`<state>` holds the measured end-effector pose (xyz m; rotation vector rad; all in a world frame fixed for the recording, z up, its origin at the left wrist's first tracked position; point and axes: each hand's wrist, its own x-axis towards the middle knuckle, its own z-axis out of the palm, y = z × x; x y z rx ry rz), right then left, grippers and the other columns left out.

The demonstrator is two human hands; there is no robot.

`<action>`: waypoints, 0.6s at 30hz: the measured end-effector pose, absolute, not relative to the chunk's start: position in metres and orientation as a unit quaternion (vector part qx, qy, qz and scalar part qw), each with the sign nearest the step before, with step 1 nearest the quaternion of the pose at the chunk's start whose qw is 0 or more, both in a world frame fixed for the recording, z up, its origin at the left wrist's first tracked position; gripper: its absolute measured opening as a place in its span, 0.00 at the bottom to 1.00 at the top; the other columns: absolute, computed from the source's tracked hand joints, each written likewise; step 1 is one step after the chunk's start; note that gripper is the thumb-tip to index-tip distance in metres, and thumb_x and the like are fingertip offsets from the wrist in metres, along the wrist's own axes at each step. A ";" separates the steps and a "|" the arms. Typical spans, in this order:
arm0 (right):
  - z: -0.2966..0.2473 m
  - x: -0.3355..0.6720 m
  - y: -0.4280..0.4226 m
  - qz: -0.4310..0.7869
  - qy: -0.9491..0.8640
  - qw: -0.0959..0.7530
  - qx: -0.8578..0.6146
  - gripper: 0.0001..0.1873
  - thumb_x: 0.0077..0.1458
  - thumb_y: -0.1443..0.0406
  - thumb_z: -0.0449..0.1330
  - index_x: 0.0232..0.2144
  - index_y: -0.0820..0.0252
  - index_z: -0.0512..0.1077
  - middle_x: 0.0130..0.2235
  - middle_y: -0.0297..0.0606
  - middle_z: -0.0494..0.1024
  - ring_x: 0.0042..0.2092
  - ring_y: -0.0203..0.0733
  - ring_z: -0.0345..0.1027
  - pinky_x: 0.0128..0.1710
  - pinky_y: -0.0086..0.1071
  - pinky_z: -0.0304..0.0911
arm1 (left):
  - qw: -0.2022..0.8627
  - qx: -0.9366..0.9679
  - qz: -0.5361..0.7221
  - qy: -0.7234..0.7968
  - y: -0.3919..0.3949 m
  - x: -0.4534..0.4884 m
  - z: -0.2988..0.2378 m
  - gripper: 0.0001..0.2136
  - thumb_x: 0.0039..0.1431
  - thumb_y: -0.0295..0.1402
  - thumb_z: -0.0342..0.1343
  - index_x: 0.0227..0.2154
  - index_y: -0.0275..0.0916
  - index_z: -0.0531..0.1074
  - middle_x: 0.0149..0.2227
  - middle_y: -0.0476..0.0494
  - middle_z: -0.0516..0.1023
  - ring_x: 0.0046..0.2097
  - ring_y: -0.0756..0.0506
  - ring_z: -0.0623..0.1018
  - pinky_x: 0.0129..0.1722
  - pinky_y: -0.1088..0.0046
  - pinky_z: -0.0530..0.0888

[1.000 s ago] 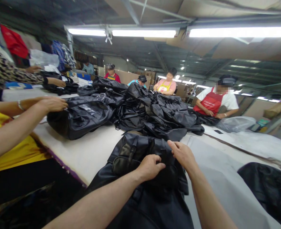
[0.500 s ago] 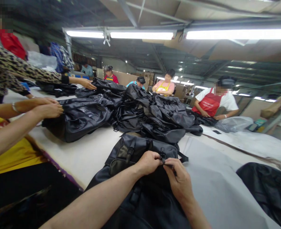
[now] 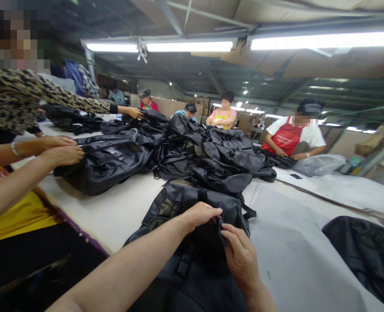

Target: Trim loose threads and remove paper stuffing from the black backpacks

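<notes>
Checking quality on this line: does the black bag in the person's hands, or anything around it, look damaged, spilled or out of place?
Nothing stands out. The black bag lies flat on the white table, with the left hand and right hand on its top edge. No tear or spill shows. The pile of black bags behind is loose and unsorted.

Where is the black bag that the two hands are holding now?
In the head view, the black bag lies at the near edge of the white table, low in the centre, under the left hand and right hand, before the pile of black bags.

Soft black leather backpack [image 3: 192, 203] lies on the pale cloth-covered table [image 3: 296, 255], heap of black bags [image 3: 205, 151] right behind it.
</notes>
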<state>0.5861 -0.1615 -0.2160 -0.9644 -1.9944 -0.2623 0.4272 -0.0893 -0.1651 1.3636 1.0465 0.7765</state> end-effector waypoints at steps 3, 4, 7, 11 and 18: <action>-0.215 0.585 -0.161 -0.102 -0.800 0.441 -0.394 0.14 0.55 0.74 0.50 0.40 0.56 0.68 0.44 0.42 0.73 0.44 0.41 0.67 0.43 0.38 0.66 | 0.571 0.592 0.339 0.457 -0.092 0.426 -0.164 0.14 0.43 0.42 0.58 0.23 0.33 0.77 0.21 0.49 0.74 0.27 0.49 0.70 0.32 0.74 0.65; -0.215 0.584 -0.160 -0.101 -0.800 0.441 -0.394 0.14 0.55 0.73 0.50 0.40 0.56 0.69 0.44 0.42 0.74 0.44 0.41 0.68 0.43 0.38 0.66 | 0.569 0.593 0.340 0.458 -0.092 0.426 -0.165 0.14 0.43 0.41 0.58 0.23 0.33 0.77 0.21 0.49 0.74 0.27 0.49 0.70 0.32 0.74 0.65; -0.213 0.583 -0.158 -0.096 -0.798 0.442 -0.397 0.14 0.55 0.74 0.49 0.40 0.57 0.68 0.44 0.42 0.73 0.44 0.41 0.67 0.43 0.38 0.66 | 0.569 0.593 0.342 0.455 -0.092 0.424 -0.167 0.14 0.45 0.42 0.57 0.23 0.34 0.77 0.21 0.49 0.75 0.28 0.49 0.71 0.33 0.74 0.65; -0.212 0.583 -0.154 -0.093 -0.797 0.440 -0.404 0.13 0.55 0.74 0.50 0.41 0.57 0.68 0.44 0.42 0.73 0.45 0.41 0.67 0.44 0.38 0.65 | 0.566 0.594 0.343 0.457 -0.092 0.423 -0.168 0.14 0.44 0.42 0.58 0.21 0.34 0.76 0.21 0.49 0.74 0.28 0.49 0.71 0.33 0.74 0.65; -0.215 0.584 -0.151 -0.086 -0.799 0.440 -0.399 0.14 0.56 0.73 0.50 0.41 0.56 0.69 0.45 0.41 0.74 0.45 0.41 0.67 0.44 0.37 0.64 | 0.560 0.593 0.345 0.465 -0.091 0.424 -0.169 0.12 0.45 0.40 0.57 0.20 0.34 0.75 0.20 0.50 0.73 0.27 0.50 0.70 0.32 0.74 0.65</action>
